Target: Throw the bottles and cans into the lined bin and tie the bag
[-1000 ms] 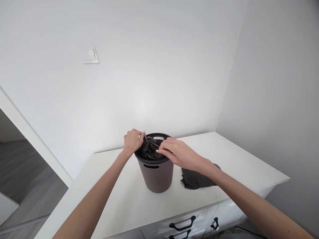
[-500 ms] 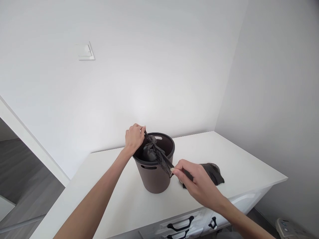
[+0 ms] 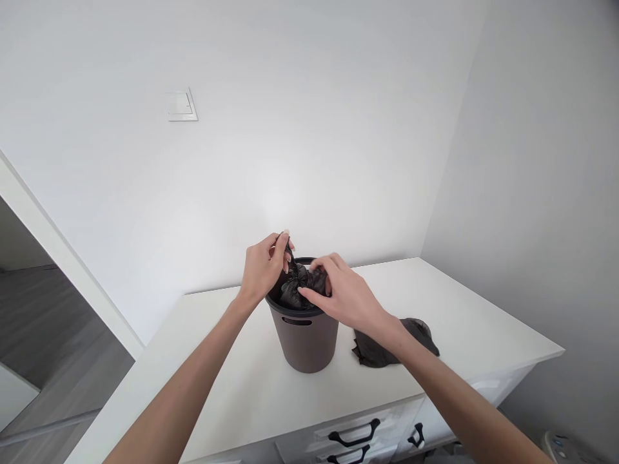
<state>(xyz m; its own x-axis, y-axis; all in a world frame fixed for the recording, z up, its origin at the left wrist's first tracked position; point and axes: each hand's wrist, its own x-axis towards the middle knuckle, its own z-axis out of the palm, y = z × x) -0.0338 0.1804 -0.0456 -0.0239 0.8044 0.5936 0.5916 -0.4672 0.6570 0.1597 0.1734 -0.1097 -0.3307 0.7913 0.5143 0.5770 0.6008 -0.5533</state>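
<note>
A black plastic garbage bag (image 3: 291, 295), twisted into a knot at its top, sits in the mouth of a brown waste bin (image 3: 309, 341) with cut-out handles. My left hand (image 3: 264, 267), above the bin's left rim, pinches one thin end of the bag and holds it up. My right hand (image 3: 351, 293) reaches over the right rim, its thumb at the knot and its fingers curled around the bunched plastic. Beside the bin, partly behind my right forearm, lies a second black bag (image 3: 374, 353), flat and folded.
The bin stands on a white cabinet top (image 3: 242, 386) set against the wall. Black handles (image 3: 355, 435) are on the drawer fronts below. A light switch (image 3: 182, 104) is on the wall, and a doorway with grey flooring (image 3: 72, 341) is at left.
My right hand has moved up and left, from pulling a stretched end of the bag outside the bin to the knot. My left hand still pinches the other end, slightly raised.
</note>
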